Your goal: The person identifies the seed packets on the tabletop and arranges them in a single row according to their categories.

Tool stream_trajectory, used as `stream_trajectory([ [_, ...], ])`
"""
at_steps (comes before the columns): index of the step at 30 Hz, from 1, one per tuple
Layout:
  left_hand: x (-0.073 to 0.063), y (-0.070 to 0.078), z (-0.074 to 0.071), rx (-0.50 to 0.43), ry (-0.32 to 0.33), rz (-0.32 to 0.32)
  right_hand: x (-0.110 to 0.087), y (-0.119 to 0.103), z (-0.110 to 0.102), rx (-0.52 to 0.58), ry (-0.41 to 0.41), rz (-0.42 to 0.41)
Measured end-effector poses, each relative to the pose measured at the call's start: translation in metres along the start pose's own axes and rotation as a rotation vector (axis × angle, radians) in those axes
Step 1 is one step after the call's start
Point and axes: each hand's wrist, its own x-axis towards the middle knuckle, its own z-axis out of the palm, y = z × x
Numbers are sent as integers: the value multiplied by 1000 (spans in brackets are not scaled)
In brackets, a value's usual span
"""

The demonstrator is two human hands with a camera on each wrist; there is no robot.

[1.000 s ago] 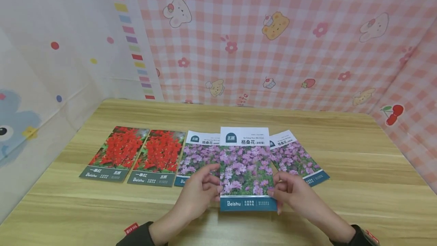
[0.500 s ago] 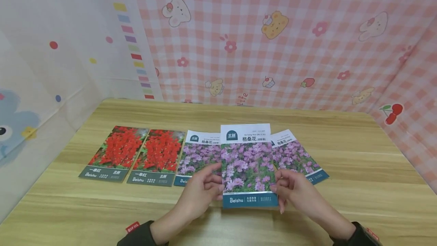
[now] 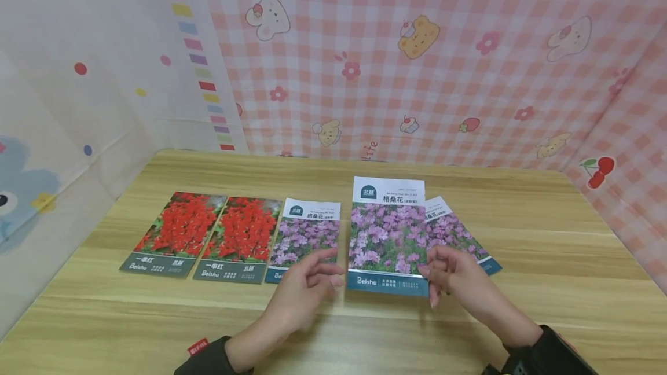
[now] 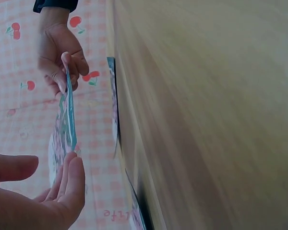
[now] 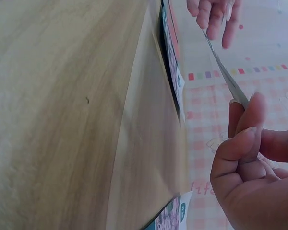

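A seed packet (image 3: 388,237) with purple flowers is held up above the table, its printed face toward the head camera. My right hand (image 3: 461,279) pinches its lower right edge between thumb and fingers. To its left, my left hand (image 3: 304,291) has its thumb spread from its fingers and grips nothing. In the left wrist view the left fingertips (image 4: 76,165) are right by the packet's near edge. Behind the held packet, another purple-flower packet (image 3: 458,239) lies tilted on the table, partly hidden. A matching purple packet (image 3: 310,233) lies beyond the left hand, which overlaps its lower corner.
Two red-flower seed packets (image 3: 182,227) lie side by side on the left of the wooden table (image 3: 125,323). A pink checked cloth (image 3: 365,45) hangs behind the table, with a white patterned cloth (image 3: 120,33) at the left.
The held packet has moved right and away from me with the right hand. The left hand has let go of its left edge, leaving a gap.
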Motion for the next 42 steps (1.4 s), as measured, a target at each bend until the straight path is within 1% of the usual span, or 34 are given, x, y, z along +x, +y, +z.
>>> stream_trajectory([
  [2,-1,0,0,74,8,44,3,1,-1,2,8,7],
  [3,-2,-1,0,125,6,77,4,2,-1,6,10,11],
  [7,-6,-2,1,400,-14,213,9,9,-1,30,16,32],
  [10,-9,-2,3,574,-66,279,10,13,-1,52,7,43],
  [12,-12,-1,4,664,-113,322,11,15,0,75,-7,50],
  [14,-14,0,5,742,-173,342,12,15,0,77,-14,55],
  [15,-15,0,6,780,-204,343,12,15,1,75,-18,56],
  [17,-16,2,7,851,-271,320,14,14,1,79,-28,69],
  [21,-18,4,9,970,-398,225,15,12,1,82,-52,85],
  [22,-18,4,9,986,-424,204,16,12,1,86,-58,91],
  [25,-17,5,8,1034,-478,180,17,11,2,97,-72,119],
  [28,-17,3,7,1069,-503,181,18,11,2,104,-77,154],
  [33,-18,1,6,1096,-509,184,20,11,1,120,-80,193],
  [39,-18,-1,5,1133,-514,177,20,13,1,122,-85,202],
  [42,-18,-2,5,1160,-520,168,20,14,0,112,-92,192],
])
